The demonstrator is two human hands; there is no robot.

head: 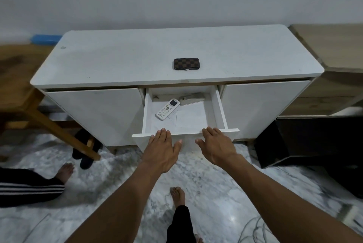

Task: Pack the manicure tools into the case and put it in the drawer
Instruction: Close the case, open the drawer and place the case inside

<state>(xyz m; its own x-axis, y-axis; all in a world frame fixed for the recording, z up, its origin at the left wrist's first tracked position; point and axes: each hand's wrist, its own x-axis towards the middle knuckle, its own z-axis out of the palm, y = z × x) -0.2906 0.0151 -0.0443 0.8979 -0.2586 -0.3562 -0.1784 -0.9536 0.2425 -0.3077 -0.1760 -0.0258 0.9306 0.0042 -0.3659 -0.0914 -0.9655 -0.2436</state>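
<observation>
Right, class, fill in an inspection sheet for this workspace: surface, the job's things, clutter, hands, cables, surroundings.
Surface: white cabinet top, bare except for the case.
Job's things: checked case, shut, lying flat on the top near its front edge; drawer pulled open below it; no loose tools seen.
Clutter: in the drawer, a white remote, a pale flat object at the back, papers.
Hands: left hand and right hand open, empty, at the drawer front.
Cables: loose cable on the floor, lower right.
Surroundings: wooden stool at left, another person's foot, dark box at right.
</observation>
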